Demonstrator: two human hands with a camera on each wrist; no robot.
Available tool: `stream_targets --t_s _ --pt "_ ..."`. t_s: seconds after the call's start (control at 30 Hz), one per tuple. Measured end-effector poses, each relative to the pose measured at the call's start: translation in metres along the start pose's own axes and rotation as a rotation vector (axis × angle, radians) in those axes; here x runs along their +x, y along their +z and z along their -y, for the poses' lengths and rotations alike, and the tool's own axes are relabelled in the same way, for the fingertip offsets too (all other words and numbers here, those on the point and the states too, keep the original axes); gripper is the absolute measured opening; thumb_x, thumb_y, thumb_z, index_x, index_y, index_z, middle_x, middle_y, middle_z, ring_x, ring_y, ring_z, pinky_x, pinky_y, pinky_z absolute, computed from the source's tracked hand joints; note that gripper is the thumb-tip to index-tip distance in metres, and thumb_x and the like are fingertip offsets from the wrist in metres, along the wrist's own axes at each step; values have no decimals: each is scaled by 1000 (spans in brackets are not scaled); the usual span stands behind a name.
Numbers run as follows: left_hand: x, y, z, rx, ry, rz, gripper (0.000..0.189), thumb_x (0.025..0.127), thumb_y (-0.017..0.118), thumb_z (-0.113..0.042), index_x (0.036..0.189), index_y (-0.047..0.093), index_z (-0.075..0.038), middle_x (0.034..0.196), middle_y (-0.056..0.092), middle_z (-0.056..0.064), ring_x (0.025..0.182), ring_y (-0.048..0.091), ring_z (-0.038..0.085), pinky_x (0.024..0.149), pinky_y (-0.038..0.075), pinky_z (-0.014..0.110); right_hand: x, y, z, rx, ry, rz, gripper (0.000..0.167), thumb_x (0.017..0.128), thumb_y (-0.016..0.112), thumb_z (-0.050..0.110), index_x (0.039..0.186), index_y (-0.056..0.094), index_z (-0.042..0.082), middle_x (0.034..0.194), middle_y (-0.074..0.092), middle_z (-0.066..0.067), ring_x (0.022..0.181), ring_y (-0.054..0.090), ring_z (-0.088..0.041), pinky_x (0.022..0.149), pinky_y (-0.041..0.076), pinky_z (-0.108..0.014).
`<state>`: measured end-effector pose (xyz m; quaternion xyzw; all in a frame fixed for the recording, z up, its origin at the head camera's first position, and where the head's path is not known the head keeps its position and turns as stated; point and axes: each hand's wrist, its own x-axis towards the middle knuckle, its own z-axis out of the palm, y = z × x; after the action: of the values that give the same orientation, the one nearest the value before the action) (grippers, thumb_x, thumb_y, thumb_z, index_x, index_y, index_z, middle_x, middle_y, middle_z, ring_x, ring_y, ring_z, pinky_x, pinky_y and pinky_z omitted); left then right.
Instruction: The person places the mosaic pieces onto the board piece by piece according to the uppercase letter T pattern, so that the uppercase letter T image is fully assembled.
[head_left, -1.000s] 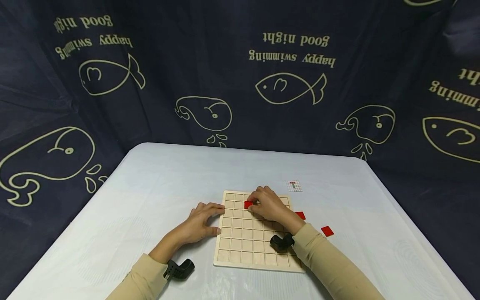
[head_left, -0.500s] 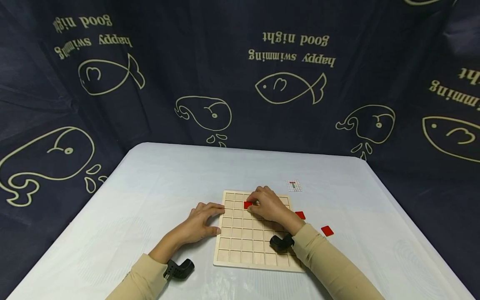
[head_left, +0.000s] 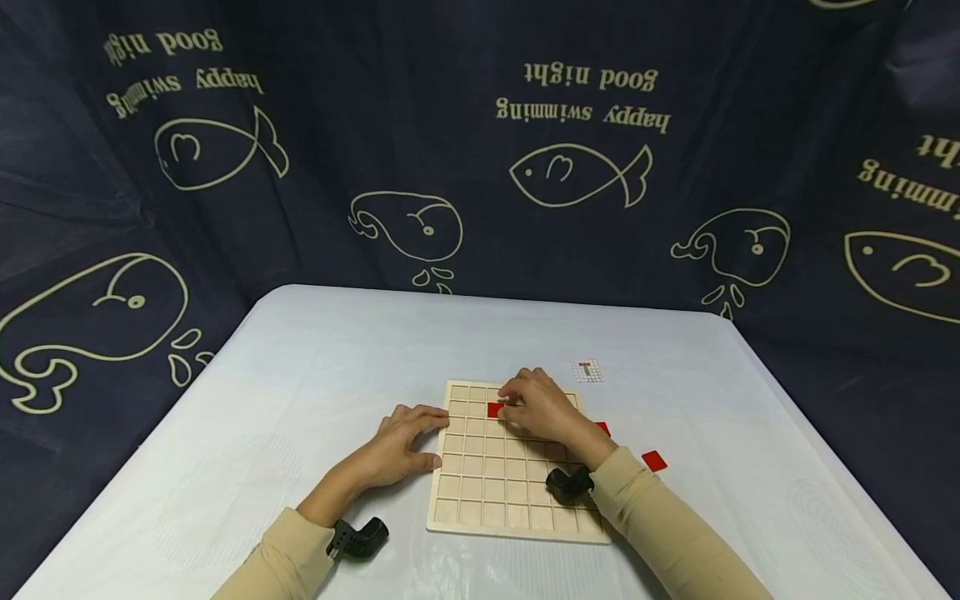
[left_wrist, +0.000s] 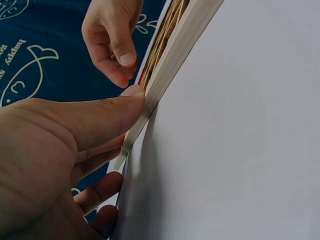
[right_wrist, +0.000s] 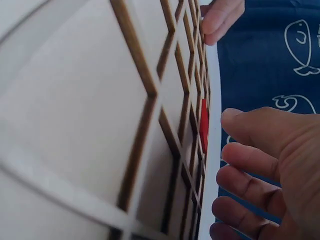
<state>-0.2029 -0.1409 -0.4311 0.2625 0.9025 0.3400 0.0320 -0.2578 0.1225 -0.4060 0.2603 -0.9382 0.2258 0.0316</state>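
A pale wooden grid board lies on the white table. My left hand rests along its left edge, and in the left wrist view the thumb touches the board's side with fingers extended. A red square tile sits in a cell of the second row from the far side. Over that part of the board hovers my right hand, which hides some cells. In the right wrist view its loosely bent fingers hold nothing, and the red on the grid shows apart from them.
One loose red tile lies on the table right of the board. Another red tile is by the board's right edge, partly behind my right forearm. A small printed grid card lies beyond the board. A dark curtain hangs behind.
My right hand has risen slightly off the red tile and shifted a little right and away, its fingers loosening. The left hand and board have stayed put.
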Motion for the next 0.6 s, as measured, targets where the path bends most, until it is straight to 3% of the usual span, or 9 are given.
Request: stream_targets --t_s 0.6 --pt "0 -1 0 -7 3 12 55 81 72 -24 132 54 -11 142 46 -2 119 37 19 93 25 43 -16 -21 -4 4 14 -17 31 86 69 27 112 68 11 103 61 -3 95 47 -19 80 41 -38"
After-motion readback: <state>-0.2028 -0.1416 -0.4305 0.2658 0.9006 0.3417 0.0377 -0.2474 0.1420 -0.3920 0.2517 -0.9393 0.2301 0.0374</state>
